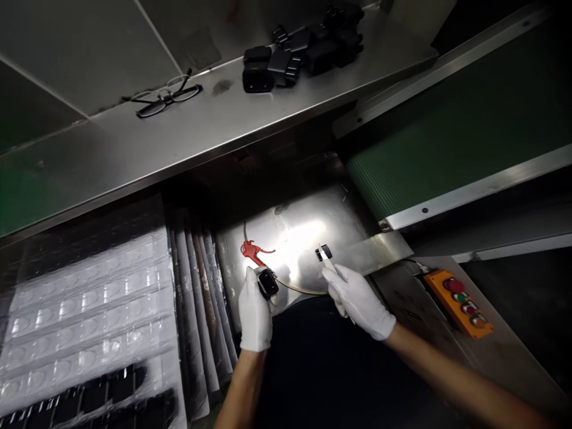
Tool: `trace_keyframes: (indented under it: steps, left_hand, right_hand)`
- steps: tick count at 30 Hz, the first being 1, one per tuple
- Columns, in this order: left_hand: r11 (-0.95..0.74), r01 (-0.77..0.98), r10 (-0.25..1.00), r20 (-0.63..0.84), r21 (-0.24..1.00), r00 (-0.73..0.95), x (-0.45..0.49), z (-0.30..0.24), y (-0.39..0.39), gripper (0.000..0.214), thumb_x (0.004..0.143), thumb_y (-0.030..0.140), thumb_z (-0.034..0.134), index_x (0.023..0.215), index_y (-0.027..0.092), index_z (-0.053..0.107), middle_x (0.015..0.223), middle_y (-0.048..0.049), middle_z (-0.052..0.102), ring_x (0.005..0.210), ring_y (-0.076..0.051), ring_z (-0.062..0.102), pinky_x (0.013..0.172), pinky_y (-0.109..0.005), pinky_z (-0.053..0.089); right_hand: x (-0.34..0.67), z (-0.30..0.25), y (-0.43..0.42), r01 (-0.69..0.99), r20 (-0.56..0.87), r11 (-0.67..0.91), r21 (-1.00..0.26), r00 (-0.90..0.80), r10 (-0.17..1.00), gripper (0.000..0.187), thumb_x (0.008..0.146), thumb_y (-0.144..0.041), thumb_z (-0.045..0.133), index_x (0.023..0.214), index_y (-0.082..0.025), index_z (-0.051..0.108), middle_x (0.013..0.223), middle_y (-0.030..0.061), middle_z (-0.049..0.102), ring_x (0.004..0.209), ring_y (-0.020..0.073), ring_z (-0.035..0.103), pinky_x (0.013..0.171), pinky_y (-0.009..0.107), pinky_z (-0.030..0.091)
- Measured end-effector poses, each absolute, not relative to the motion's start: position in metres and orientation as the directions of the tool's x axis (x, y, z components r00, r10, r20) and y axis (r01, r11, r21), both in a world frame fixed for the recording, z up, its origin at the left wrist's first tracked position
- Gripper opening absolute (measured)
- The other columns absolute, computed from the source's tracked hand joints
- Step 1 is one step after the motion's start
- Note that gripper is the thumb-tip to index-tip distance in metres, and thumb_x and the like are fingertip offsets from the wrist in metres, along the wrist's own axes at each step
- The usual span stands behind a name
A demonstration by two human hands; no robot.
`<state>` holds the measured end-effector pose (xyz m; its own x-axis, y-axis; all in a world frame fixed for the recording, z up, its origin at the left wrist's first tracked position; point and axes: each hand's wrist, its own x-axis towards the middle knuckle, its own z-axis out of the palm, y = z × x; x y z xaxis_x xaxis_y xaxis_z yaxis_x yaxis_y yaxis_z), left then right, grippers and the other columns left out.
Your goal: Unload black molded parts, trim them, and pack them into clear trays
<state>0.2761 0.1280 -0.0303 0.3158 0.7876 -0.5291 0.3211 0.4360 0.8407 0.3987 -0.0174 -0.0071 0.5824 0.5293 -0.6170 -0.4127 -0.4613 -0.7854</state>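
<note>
My left hand, in a white glove, is closed around a small black plastic housing with rounded corners, its shiny face turned up. In my right hand, also gloved, is a slim white-handled tool with a narrow pointed tip; whether it is a knife or a brush I cannot tell. The tip overlaps a small black part on the metal worktop; I cannot tell if they touch. A red air blow gun with a thin hose lies just beyond my left hand.
Clear plastic trays stand at the left, with black parts in the nearest rows. Above runs a metal shelf with glasses and several black housings. Right are a green conveyor belt and an orange button box.
</note>
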Motion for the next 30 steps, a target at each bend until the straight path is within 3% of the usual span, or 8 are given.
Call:
trace_keyframes:
  steps: [4,7,11,14,18,24,28,30]
  left_hand:
    - [-0.249,0.516,0.77,-0.155,0.82,0.619,0.297,-0.059,0.113,0.044,0.099,0.049,0.046,0.134,0.022,0.053,0.127,-0.0118,0.063,0.108,-0.023,0.064,0.086,-0.033,0.054]
    - [-0.62,0.492,0.508,-0.165,0.611,0.845,0.322,-0.086,0.108,0.033,0.098,0.037,0.049,0.126,0.023,0.061,0.116,-0.0111,0.068,0.106,-0.027,0.063,0.093,-0.039,0.05]
    - [-0.671,0.554,0.523,-0.214,0.493,0.825,0.34,-0.104,0.115,0.035,0.101,0.037,0.042,0.127,0.022,0.06,0.118,-0.0131,0.066,0.107,-0.03,0.061,0.094,-0.042,0.047]
    - [-0.657,0.642,0.59,-0.26,0.395,0.764,0.338,-0.115,0.122,0.04,0.102,0.038,0.035,0.132,0.019,0.055,0.12,-0.0162,0.064,0.104,-0.03,0.062,0.088,-0.042,0.049]
    - [-0.645,0.706,0.609,-0.361,0.293,0.706,0.336,-0.144,0.123,0.038,0.101,0.033,0.036,0.125,0.015,0.059,0.106,-0.0181,0.065,0.084,-0.03,0.066,0.073,-0.041,0.05]
    - [-0.626,0.704,0.597,-0.375,0.335,0.709,0.347,-0.179,0.134,0.042,0.098,0.031,0.044,0.138,0.018,0.051,0.113,-0.0173,0.064,0.091,-0.029,0.067,0.079,-0.041,0.053]
    - [-0.555,0.721,0.665,-0.3,0.415,0.684,0.331,-0.178,0.131,0.06,0.097,0.032,0.047,0.151,0.012,0.032,0.137,-0.0228,0.054,0.119,-0.033,0.06,0.1,-0.047,0.05]
    - [-0.544,0.701,0.656,-0.287,0.462,0.698,0.317,-0.178,0.12,0.049,0.098,0.028,0.04,0.144,0.01,0.042,0.136,-0.0232,0.057,0.126,-0.033,0.057,0.11,-0.05,0.044]
  right_hand:
    - [0.399,-0.04,-0.046,-0.363,-0.581,-0.499,-0.787,0.707,0.403,0.04,0.095,-0.056,0.048,0.073,-0.023,0.042,0.054,-0.0084,0.04,0.042,0.0108,0.04,0.04,0.021,0.035]
    - [0.407,-0.066,-0.073,-0.308,-0.554,-0.578,-0.756,0.772,0.313,0.039,0.098,-0.053,0.043,0.073,-0.024,0.039,0.056,-0.0081,0.04,0.047,0.0122,0.042,0.047,0.023,0.038]
    - [0.428,-0.102,-0.094,-0.205,-0.545,-0.74,-0.64,0.801,0.249,0.03,0.099,-0.044,0.046,0.079,-0.023,0.052,0.065,-0.0019,0.052,0.063,0.0181,0.053,0.06,0.027,0.04]
    - [0.445,-0.134,-0.078,-0.11,-0.544,-0.825,-0.554,0.799,0.258,0.02,0.096,-0.034,0.052,0.103,-0.02,0.063,0.09,0.0068,0.066,0.087,0.0242,0.062,0.076,0.03,0.044]
    - [0.459,-0.17,-0.031,0.021,-0.53,-0.867,-0.499,0.784,0.324,0.049,0.089,-0.041,0.067,0.131,-0.019,0.055,0.128,0.0147,0.059,0.103,0.0277,0.063,0.088,0.033,0.047]
    - [0.47,-0.189,-0.001,0.117,-0.594,-0.895,-0.43,0.71,0.378,0.036,0.094,-0.04,0.065,0.119,-0.015,0.06,0.111,0.0107,0.065,0.094,0.0244,0.064,0.088,0.04,0.05]
    - [0.473,-0.191,-0.007,0.094,-0.631,-0.905,-0.414,0.687,0.36,0.037,0.096,-0.042,0.064,0.12,-0.014,0.059,0.11,0.0096,0.066,0.095,0.0224,0.064,0.089,0.039,0.051]
    - [0.474,-0.194,-0.01,0.07,-0.64,-0.902,-0.426,0.681,0.356,0.038,0.095,-0.042,0.065,0.121,-0.014,0.059,0.109,0.009,0.067,0.094,0.0221,0.064,0.087,0.038,0.051]
